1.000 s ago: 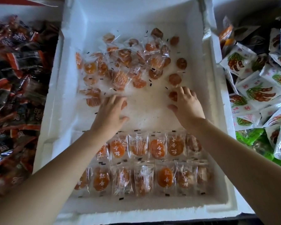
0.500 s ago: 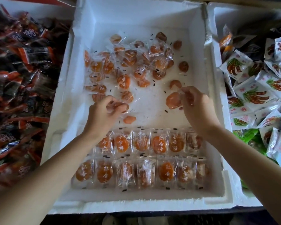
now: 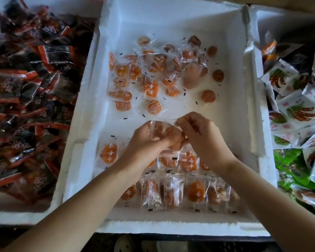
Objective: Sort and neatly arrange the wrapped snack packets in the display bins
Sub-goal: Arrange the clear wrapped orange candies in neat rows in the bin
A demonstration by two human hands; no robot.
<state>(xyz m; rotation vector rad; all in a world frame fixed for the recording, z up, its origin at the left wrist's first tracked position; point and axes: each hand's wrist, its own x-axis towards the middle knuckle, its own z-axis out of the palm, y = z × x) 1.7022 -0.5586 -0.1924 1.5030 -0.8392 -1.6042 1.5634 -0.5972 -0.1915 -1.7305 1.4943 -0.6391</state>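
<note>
Since the left hand [image 3: 144, 144] and right hand [image 3: 204, 140] have been drawn together from the loose pile [image 3: 153, 73], apricot packets [image 3: 163, 130] are now gripped between them above the neat rows [image 3: 195, 193] at the foam bin's [image 3: 253, 106] near edge, likely for a third row.

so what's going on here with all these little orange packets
A person is sorting clear-wrapped orange snacks in the middle foam bin. The left hand grips a few held packets above the bin's middle, and the right hand pinches their wrapper edge. Two neat rows lie along the near side, and a loose pile sits at the far side. Nobody is touching the dark packets or the white-and-green packets in the side bins.
</note>
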